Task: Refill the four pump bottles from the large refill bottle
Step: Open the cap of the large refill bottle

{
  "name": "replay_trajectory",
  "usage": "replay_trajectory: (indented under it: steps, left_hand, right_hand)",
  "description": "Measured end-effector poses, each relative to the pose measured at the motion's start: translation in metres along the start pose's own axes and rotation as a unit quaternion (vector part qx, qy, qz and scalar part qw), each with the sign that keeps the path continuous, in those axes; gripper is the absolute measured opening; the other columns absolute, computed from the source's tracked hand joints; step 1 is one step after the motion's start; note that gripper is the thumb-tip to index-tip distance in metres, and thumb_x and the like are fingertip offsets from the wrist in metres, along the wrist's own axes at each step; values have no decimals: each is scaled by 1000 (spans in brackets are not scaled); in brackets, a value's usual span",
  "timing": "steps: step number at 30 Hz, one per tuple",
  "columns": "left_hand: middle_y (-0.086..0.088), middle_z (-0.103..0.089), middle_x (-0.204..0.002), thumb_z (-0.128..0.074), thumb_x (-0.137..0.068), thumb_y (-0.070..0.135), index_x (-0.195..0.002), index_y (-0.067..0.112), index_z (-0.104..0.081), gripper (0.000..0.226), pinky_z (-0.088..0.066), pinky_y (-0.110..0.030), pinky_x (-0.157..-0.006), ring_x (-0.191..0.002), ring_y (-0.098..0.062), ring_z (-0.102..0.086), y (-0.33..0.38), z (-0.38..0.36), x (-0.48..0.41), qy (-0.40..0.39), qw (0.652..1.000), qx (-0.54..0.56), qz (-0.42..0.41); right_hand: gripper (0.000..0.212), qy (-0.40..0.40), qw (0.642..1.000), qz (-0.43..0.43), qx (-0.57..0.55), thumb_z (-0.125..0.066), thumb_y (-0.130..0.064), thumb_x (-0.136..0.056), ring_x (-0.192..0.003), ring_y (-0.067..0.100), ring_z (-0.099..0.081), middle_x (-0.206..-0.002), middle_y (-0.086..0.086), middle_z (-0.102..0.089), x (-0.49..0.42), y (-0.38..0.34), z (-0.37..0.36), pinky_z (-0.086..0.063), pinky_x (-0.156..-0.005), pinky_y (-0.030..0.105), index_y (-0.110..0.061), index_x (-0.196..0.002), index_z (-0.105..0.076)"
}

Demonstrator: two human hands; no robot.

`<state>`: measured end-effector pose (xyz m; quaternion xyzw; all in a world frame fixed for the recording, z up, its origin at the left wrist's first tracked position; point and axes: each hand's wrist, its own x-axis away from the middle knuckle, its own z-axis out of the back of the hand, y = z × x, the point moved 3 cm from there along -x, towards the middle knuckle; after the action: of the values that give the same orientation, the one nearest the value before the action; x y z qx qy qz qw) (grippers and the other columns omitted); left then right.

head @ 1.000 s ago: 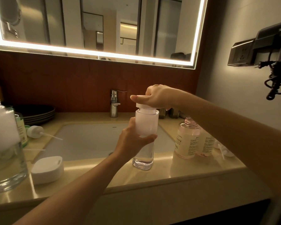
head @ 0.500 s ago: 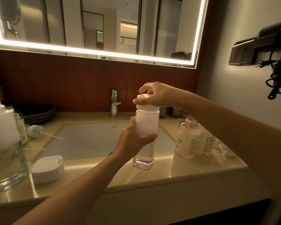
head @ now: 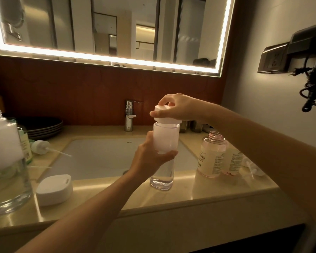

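A tall clear pump bottle [head: 161,178] with a frosted upper part stands on the counter's front rim, before the sink. My left hand [head: 150,161] grips its middle. My right hand [head: 177,106] pinches the white cap [head: 167,120] on its top from above. The large refill bottle [head: 5,161] stands open at the far left, with a green bottle [head: 25,143] behind it. Two open pink bottles [head: 211,157] [head: 233,161] stand right of the sink.
A loose pump head [head: 40,147] with its tube lies left of the sink [head: 102,157], and a white cap [head: 54,189] lies at the front left. More pump heads [head: 252,168] lie behind the pink bottles. Faucet [head: 129,115] and stacked plates [head: 42,125] at the back.
My right hand has shifted its fingers round the white cap, from lying over it to pinching its edge. The bottle and my left hand stay in place.
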<state>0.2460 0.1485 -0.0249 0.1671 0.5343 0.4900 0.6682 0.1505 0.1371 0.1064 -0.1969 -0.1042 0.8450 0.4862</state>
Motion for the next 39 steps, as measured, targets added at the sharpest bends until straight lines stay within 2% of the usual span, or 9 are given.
replay_trajectory:
  steps: [4, 9, 11, 16, 19, 23, 29, 34, 39]
  left_hand:
    - [-4, -50, -119, -76, -71, 32, -131, 14, -33, 75, -54, -33, -84, -101, -19, -54, 0, 0, 0, 1, 1000, -4, 1]
    - [-6, -50, -122, -76, -72, 32, -131, 14, -34, 75, -53, -37, -88, -103, -20, -54, 1, 0, 0, 4, 1000, -8, 2]
    - [-6, -51, -123, -76, -72, 32, -131, 14, -34, 75, -53, -37, -88, -104, -21, -54, 1, 0, 0, 2, 1000, -5, 3]
    - [-4, -51, -120, -76, -72, 31, -132, 15, -34, 75, -51, -28, -81, -101, -18, -53, 1, 0, 1, 5, 1000, 2, -1]
    - [-6, -50, -123, -75, -73, 30, -132, 14, -33, 74, -52, -32, -85, -103, -19, -53, 1, 0, 0, 3, 1000, 2, -3]
    - [-5, -50, -123, -75, -72, 31, -132, 15, -33, 75, -52, -34, -86, -104, -20, -54, 0, -1, -1, 0, 1000, 2, 1]
    - [-5, -51, -121, -76, -72, 32, -131, 15, -34, 75, -53, -30, -82, -102, -20, -55, -1, -1, 0, 3, 1000, -2, -3]
    - [-5, -52, -120, -76, -71, 33, -131, 15, -34, 75, -53, -31, -82, -101, -19, -55, -1, 0, 1, 4, 1000, -4, -2]
    - [-5, -51, -121, -76, -72, 32, -130, 15, -35, 74, -53, -32, -83, -101, -19, -54, 0, 0, 0, 3, 1000, -2, 3]
  right_hand:
    - [47, -40, 996, 4, -84, -65, -21, -84, -105, 17, -47, -131, 3, -45, 3, 1, 3, -46, -70, 16, -24, -127, -46]
    - [65, 11, 999, 26, -15, -57, -50, -84, -124, 22, -42, -143, 2, -38, 0, -3, 6, -37, -83, 23, -23, -138, -35]
    - [68, 27, 999, 24, 12, -55, -54, -82, -117, 20, -45, -139, 3, -43, -1, -3, 5, -38, -83, 24, -20, -138, -36]
    - [59, -21, 998, 33, -44, -64, -36, -83, -104, 14, -46, -132, 2, -46, 1, 0, 4, -42, -65, 12, -24, -135, -39]
    - [63, -35, 996, 29, -72, -62, -40, -83, -120, 20, -45, -140, 1, -42, 3, 0, 6, -43, -81, 22, -27, -138, -34]
    - [71, 47, 998, 25, 35, -48, -60, -83, -129, 22, -40, -144, 1, -38, 1, -1, 7, -39, -97, 33, -21, -140, -33]
    - [47, 52, 997, 23, 48, -51, -51, -87, -95, 15, -54, -102, 0, -55, -3, 0, 1, -43, -64, 17, -14, -116, -54]
    - [41, -16, 998, 20, -55, -58, -25, -88, -102, 15, -46, -117, 1, -47, 0, -1, 3, -42, -64, 14, -20, -126, -44]
    - [62, 42, 999, 20, 17, -53, -55, -84, -118, 20, -45, -138, 3, -41, -3, 0, 6, -38, -80, 23, -21, -134, -39]
